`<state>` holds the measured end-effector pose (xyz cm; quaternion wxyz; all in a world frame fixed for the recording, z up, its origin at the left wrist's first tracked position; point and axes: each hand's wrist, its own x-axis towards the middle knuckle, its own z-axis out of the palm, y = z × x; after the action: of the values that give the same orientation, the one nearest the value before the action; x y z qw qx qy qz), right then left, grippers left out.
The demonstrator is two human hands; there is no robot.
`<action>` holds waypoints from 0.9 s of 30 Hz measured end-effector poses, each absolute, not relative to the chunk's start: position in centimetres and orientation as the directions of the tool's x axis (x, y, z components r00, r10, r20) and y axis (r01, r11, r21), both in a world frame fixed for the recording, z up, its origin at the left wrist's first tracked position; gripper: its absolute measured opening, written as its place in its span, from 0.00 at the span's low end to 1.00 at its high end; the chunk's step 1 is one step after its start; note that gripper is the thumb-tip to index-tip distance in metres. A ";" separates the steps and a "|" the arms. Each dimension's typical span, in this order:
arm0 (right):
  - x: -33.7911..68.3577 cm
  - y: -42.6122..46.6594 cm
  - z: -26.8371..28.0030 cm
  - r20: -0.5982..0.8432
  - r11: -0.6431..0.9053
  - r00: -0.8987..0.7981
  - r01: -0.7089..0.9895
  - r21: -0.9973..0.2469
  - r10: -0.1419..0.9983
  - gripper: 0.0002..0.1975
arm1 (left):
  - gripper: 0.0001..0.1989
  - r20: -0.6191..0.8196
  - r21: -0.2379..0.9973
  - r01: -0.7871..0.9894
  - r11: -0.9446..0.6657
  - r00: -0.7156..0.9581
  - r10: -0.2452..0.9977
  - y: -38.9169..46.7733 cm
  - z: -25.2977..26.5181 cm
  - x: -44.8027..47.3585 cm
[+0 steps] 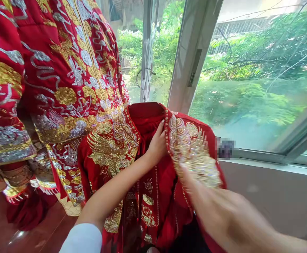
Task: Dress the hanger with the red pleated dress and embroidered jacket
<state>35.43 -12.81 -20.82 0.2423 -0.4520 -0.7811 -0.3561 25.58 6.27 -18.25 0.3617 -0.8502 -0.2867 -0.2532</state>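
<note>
A red embroidered jacket with gold and silver beadwork hangs before me, its front parted. My left hand reaches across into the neck opening. It grips the beaded front edge on the right side; some of its fingers are hidden behind the cloth. Over the gold embroidery of that same front panel is my right hand, smeared by motion, so its grip is unclear. A hanger hook rises above the jacket's collar. Inside the opening, red cloth with gold motifs shows.
Close on the left stands a larger red garment with gold and silver embroidery. Behind the jacket are window frames and a sill. Dark red cloth lies low on the left, above a reddish tiled floor.
</note>
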 end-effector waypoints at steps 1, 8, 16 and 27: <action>34.4 -11.8 -21.9 0.682 0.324 -0.509 0.860 0.394 0.525 0.18 | 0.21 0.626 -0.436 0.680 -0.590 0.700 0.345 6.2 -18.7 25.4; 36.7 -8.4 -17.9 0.655 0.441 -0.522 0.844 0.306 0.546 0.17 | 0.13 0.502 -0.159 0.586 -0.794 0.741 0.446 -0.4 -16.9 18.2; 40.5 2.4 -5.7 0.696 0.673 -0.445 0.736 -0.074 0.563 0.17 | 0.12 0.791 0.275 0.697 -0.663 0.228 0.568 -0.6 -6.0 11.9; 36.4 2.8 -4.7 0.686 0.674 -0.259 0.590 -0.444 0.680 0.24 | 0.29 0.816 0.438 0.552 -0.709 0.086 0.571 4.9 -5.3 11.1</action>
<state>36.40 2.80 -4.67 0.4579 -0.4010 -0.7920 0.0488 11.08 4.90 -5.27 -0.0086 -0.7370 -0.3812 -0.5581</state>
